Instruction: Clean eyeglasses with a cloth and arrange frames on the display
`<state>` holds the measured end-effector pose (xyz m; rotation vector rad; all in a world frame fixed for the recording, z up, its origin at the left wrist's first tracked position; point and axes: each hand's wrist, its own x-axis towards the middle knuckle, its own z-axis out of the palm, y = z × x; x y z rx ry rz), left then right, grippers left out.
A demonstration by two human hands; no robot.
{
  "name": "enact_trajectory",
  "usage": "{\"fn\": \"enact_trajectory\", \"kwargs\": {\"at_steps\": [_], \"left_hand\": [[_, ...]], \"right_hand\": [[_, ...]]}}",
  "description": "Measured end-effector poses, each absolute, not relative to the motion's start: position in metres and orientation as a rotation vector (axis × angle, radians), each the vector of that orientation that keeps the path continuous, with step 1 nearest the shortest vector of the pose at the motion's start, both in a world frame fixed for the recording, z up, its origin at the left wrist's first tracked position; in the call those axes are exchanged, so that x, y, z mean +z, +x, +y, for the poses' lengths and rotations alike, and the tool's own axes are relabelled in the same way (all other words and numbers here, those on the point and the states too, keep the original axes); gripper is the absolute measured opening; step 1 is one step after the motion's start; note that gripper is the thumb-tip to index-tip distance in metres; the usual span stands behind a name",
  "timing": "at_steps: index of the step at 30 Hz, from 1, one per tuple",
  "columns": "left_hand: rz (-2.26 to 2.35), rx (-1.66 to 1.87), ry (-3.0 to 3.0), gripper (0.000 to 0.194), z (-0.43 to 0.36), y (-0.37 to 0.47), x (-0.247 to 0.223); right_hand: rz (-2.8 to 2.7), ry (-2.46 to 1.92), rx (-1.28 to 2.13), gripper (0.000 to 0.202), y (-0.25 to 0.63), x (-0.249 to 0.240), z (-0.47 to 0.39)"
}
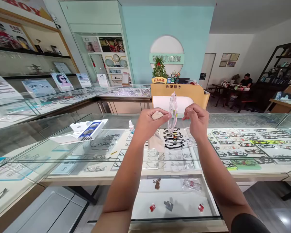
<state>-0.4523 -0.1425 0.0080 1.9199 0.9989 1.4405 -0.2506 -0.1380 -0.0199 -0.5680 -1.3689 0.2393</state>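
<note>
My left hand (147,124) is closed, its thumb and fingers pinching a pair of eyeglasses (173,105) with a clear, pinkish frame. The eyeglasses are held up on end above the glass counter. A beige cleaning cloth (156,143) is gripped in the same hand and hangs below the fingers. Just right of the eyeglasses, my right hand (198,120) is raised with its fingers curled and pressed together, apart from the frame. Whatever its fingertips may hold is too small to make out. Below the eyeglasses, dark-framed glasses (175,142) lie in a row.
Across the glass display counter (92,118) lie an open white box (92,131) and a small spray bottle (131,127). An open drawer (145,202) beneath holds small packets. A cashier desk (179,89) stands ahead. Far right, a person (246,81) sits at a table.
</note>
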Motion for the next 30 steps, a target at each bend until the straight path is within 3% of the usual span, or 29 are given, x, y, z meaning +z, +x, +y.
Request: {"fn": "enact_trajectory", "kwargs": {"at_steps": [6,16,21,26,30], "left_hand": [[0.939,1.482,1.875,0.03,-0.157,-0.454,0.011],[0.878,1.466,1.859,0.031,-0.155,-0.445,0.007],[0.838,1.381,1.765,0.033,-0.146,-0.442,0.001],[0.741,1.248,1.596,0.035,-0.139,-0.442,-0.002],[0.704,1.213,1.548,0.038,-0.137,-0.442,0.0]], "right_hand": [[-1.368,-0.442,0.515,0.021,-0.248,-0.024,-0.159],[-1.185,-0.393,1.031,0.027,-0.247,-0.023,-0.145],[-1.127,-0.402,1.248,0.013,-0.242,-0.025,-0.135],[-1.126,-0.33,1.335,0.041,-0.243,-0.031,-0.128],[-1.143,-0.29,1.343,0.042,-0.248,-0.033,-0.126]]}}
